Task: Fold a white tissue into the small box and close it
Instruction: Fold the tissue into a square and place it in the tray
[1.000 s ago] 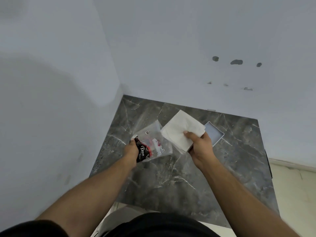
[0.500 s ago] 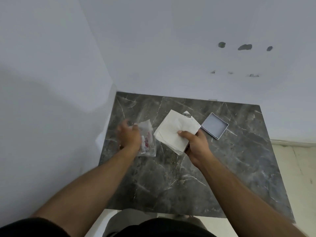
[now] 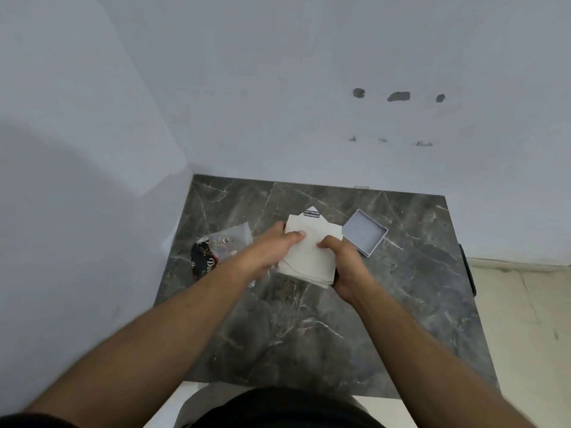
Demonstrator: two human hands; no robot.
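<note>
A folded white tissue (image 3: 309, 257) is held above the middle of the dark marble table (image 3: 309, 335). My left hand (image 3: 275, 245) grips its left edge with the thumb on top. My right hand (image 3: 343, 267) grips its right edge and lower corner. Just right of the tissue lies a small open grey tray of the box (image 3: 364, 231), empty. Behind the tissue a white piece with black print (image 3: 312, 212) pokes out; the rest of it is hidden.
A clear plastic packet with black and red contents (image 3: 216, 251) lies on the table left of my hands. White walls (image 3: 278, 88) close off the table's left and back sides. A pale floor (image 3: 525, 319) lies beyond the right edge.
My left hand let go of the plastic packet, which now lies on the table, and moved right onto the tissue. The right hand kept holding the tissue.
</note>
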